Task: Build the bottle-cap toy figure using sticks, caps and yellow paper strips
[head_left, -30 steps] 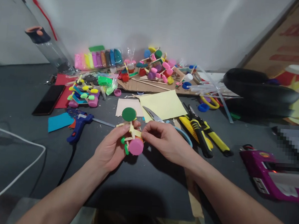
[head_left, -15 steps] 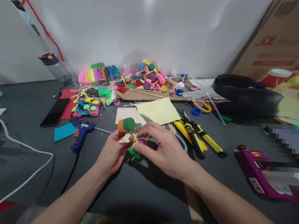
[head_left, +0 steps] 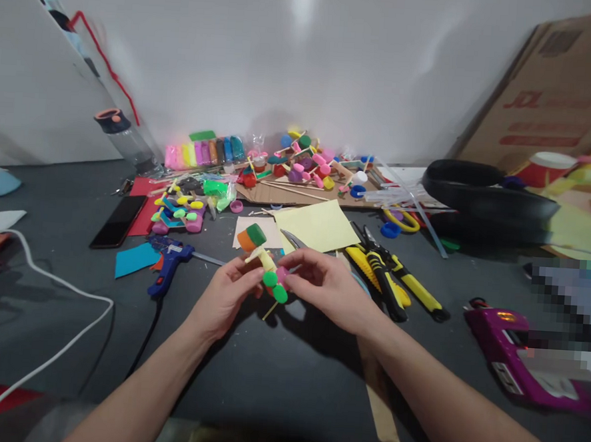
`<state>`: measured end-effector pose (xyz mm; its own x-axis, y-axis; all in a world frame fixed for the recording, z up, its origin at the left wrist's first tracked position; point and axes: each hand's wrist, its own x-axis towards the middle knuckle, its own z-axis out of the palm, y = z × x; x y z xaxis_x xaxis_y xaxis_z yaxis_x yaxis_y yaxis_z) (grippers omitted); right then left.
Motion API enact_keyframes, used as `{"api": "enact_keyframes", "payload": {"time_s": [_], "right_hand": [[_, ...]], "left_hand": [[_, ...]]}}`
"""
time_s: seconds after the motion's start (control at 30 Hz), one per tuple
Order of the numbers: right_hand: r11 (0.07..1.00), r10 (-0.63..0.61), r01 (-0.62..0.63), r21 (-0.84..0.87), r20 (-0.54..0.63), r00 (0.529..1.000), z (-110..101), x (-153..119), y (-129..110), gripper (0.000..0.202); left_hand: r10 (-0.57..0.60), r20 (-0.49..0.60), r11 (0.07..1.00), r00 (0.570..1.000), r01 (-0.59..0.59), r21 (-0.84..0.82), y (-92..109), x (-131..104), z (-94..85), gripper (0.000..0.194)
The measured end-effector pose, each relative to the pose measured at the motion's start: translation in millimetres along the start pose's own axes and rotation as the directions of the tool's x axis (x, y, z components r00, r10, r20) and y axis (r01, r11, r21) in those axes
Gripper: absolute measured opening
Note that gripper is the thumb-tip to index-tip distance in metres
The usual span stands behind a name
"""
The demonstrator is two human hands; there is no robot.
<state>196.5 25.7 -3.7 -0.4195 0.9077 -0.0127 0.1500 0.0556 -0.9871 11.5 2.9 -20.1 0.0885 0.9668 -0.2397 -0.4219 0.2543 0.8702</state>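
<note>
Between both hands, above the dark table, is a small craft model [head_left: 265, 262] of pale sticks and coloured clay-like pieces. An orange-and-green round piece [head_left: 252, 238] tops it. Two green discs [head_left: 275, 286], a pink piece and a thin stick show at its lower end. My left hand [head_left: 228, 293] is closed, pinching the model from the left. From the right, my right hand [head_left: 324, 286] has thumb and fingertips closed on the pink piece. Some of the model is hidden behind the fingers.
A blue hot glue gun [head_left: 170, 267] lies left, near a black phone [head_left: 118, 221]. Yellow-handled pliers [head_left: 416, 288] and a cutter [head_left: 386, 286] lie right, by a purple device [head_left: 507, 354]. Behind are yellow paper [head_left: 318, 226], clay packs [head_left: 204, 151] and a pile of coloured parts [head_left: 303, 165].
The model has been turned in the hands, so the green discs now face me. My right fingers have shifted down to the pink piece. The camera view has swung slightly left.
</note>
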Motion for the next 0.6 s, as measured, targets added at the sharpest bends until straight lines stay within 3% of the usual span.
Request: {"api": "enact_keyframes", "payload": {"time_s": [0.17,0.3,0.47,0.6], "right_hand": [[1.000,0.008,-0.008,0.000,-0.025,1.000,-8,3,3,0.029],[0.998,-0.023,0.020,-0.064,-0.060,0.998,-12,4,5,0.031],[0.958,-0.113,0.065,-0.279,-0.160,0.981,-14,3,10,0.026],[0.867,-0.223,0.124,-0.483,-0.153,0.963,-15,0,10,0.024]], "left_hand": [[0.083,0.015,0.985,0.996,-0.084,0.148,-5,3,-8.2,0.018],[0.171,0.039,0.958,0.984,-0.176,0.226,1,1,-8.3,0.022],[0.257,0.075,0.923,0.964,-0.267,0.278,8,-4,-6.5,0.030],[0.271,0.038,0.895,0.962,-0.266,0.357,9,-9,-3.8,0.027]]}}
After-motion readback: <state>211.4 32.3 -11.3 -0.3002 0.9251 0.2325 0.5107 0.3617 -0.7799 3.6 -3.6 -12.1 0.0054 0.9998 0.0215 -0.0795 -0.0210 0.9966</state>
